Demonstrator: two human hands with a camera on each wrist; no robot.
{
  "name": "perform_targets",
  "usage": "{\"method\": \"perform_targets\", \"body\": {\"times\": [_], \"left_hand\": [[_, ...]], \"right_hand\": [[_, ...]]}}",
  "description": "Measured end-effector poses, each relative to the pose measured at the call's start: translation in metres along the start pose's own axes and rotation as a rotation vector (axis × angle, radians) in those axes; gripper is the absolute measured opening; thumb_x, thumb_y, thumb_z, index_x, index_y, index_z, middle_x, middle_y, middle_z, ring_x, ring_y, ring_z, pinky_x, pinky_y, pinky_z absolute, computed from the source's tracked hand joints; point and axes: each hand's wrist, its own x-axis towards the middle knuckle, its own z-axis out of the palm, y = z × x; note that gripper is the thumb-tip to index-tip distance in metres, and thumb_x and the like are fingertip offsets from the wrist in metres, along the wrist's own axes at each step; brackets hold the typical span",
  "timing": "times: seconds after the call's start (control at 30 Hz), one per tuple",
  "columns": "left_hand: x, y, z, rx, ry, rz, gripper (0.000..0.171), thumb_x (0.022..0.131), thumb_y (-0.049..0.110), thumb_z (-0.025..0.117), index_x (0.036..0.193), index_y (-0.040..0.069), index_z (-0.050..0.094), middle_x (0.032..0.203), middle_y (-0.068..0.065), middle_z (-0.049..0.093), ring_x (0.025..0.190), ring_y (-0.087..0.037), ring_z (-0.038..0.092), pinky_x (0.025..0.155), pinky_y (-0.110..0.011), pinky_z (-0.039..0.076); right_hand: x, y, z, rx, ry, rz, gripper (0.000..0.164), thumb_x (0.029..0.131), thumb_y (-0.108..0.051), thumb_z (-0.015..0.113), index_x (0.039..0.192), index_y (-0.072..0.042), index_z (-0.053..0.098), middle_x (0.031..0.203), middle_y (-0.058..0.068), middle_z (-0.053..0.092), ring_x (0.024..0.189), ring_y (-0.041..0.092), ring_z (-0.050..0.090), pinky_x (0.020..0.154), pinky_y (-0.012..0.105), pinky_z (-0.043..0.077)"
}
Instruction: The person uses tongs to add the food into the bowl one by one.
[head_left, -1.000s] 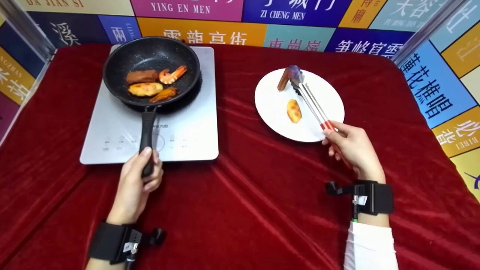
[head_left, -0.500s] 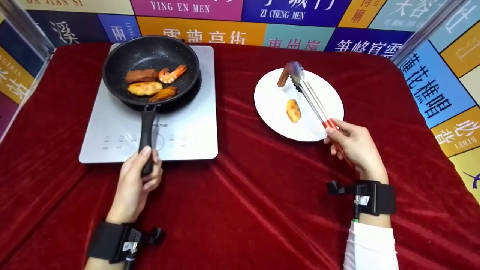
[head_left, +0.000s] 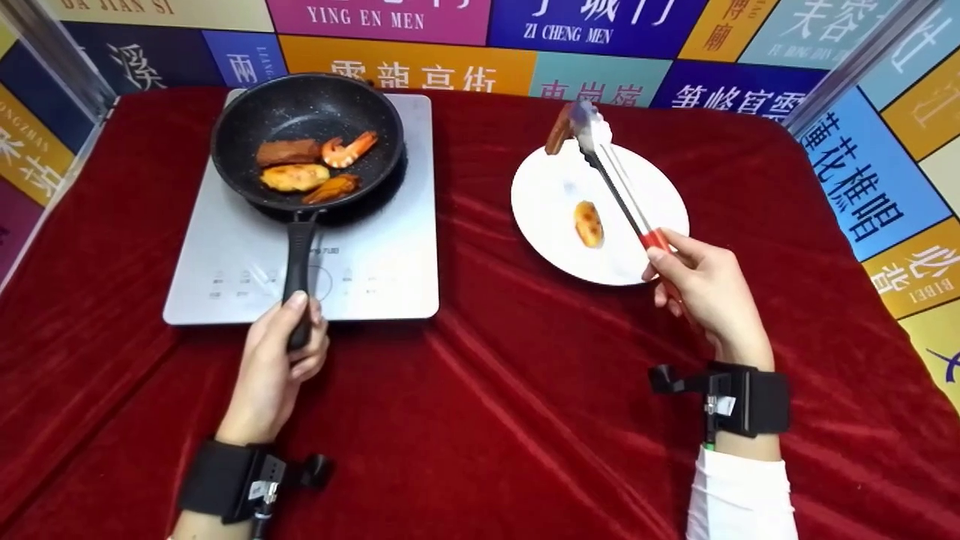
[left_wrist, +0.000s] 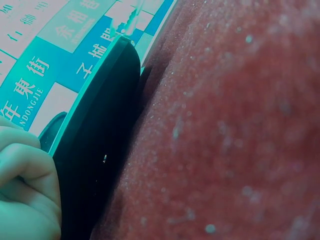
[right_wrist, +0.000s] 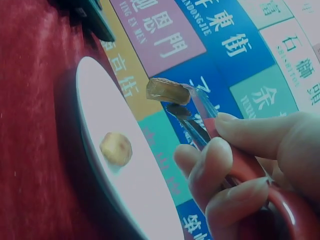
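Observation:
My left hand [head_left: 281, 364] grips the handle [head_left: 298, 259] of a black frying pan [head_left: 307, 112], which sits on a silver induction cooker [head_left: 375, 289]. Inside the pan lie a shrimp [head_left: 349, 150], a brown slab [head_left: 288, 152], a yellow browned piece [head_left: 295, 178] and an orange-brown piece [head_left: 332, 189]. My right hand [head_left: 705, 289] holds red-handled tongs [head_left: 637, 206]. Their tips pinch a brown strip of food [right_wrist: 168, 91], raised above the white plate [head_left: 536, 229]. On the plate rests one yellow browned piece [head_left: 589, 223]. In the left wrist view only some curled fingers [left_wrist: 30, 170] show.
A dark red velvet cloth [head_left: 480, 420] covers the table. Behind it and along the sides stand panels of coloured tiles with writing [head_left: 405, 64], framed by metal posts [head_left: 862, 64]. The cooker is at the left, the plate at the right.
The tongs have risen, lifting the brown strip up from the plate toward its far edge. My left hand and the pan stay in place, apart from a slight view shift.

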Motion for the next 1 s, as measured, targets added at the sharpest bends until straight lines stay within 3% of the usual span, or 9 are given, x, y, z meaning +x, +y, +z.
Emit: {"method": "perform_targets", "body": {"times": [0.37,0.7,1.0], "left_hand": [[0.000,0.002,-0.002,0.003,-0.008,0.012,0.028,0.096,0.026,0.042,0.084,0.001,0.044,0.053,-0.002,0.032,0.041,-0.013,0.021,0.034,-0.023,0.014],[0.000,0.002,-0.004,-0.012,0.004,0.014,0.028,0.095,0.027,0.043,0.084,0.002,0.044,0.053,-0.001,0.031,0.041,-0.012,0.020,0.035,-0.023,0.013],[0.001,-0.003,-0.001,-0.013,-0.001,0.006,0.028,0.094,0.028,0.045,0.084,0.002,0.045,0.052,-0.001,0.031,0.040,-0.012,0.021,0.034,-0.023,0.014]], "right_hand": [[0.001,-0.009,0.016,0.003,-0.016,-0.069,0.035,0.087,-0.023,0.058,0.118,-0.007,0.055,0.076,0.018,0.058,0.045,0.025,0.049,0.032,0.027,0.036],[0.004,-0.020,0.036,0.065,0.006,-0.110,0.039,0.086,-0.017,0.060,0.122,-0.005,0.053,0.080,0.027,0.056,0.042,0.024,0.047,0.031,0.024,0.035],[0.005,-0.027,0.053,0.108,-0.069,-0.105,0.040,0.087,-0.018,0.059,0.125,-0.007,0.051,0.081,0.027,0.056,0.043,0.022,0.048,0.031,0.026,0.033]]}}
